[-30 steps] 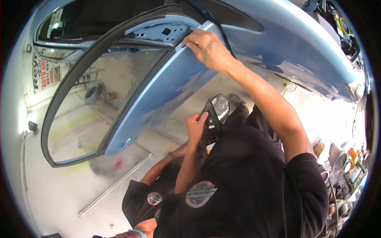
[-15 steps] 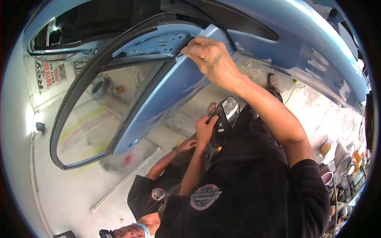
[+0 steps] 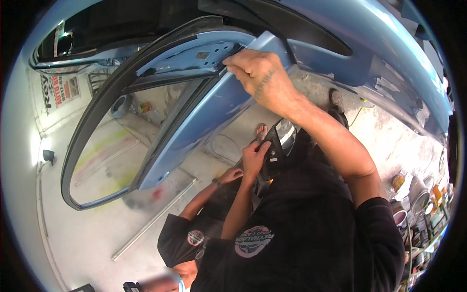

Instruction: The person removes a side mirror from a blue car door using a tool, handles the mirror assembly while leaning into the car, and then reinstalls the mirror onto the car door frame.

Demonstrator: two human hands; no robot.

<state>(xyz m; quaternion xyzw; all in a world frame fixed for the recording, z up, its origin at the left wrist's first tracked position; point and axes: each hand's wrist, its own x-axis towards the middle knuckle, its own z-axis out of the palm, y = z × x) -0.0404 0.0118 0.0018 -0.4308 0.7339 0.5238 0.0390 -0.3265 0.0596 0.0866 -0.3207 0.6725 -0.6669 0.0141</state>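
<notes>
My right hand, tattooed on its back, is bent at the front corner of a light-blue car door, beside a perforated mounting panel. Its thumb and forefinger are closed at the black strip along the window opening; whatever they grip is hidden. Lower down, my left hand grips a black side mirror by its base, glass showing upper right, partly hidden behind my right forearm. A co-worker's watch-wearing hand is just left of my left hand.
The co-worker is at lower left. Car bodywork arches across the top. Cans and containers crowd the right. A metal bar, a tyre-like ring, a hose and a lamp are around, beside a wall poster.
The view has shifted slightly, moving the door rightward in frame. My hands keep their grips at the door corner and mirror. More of the co-worker's head and a sandalled foot now show.
</notes>
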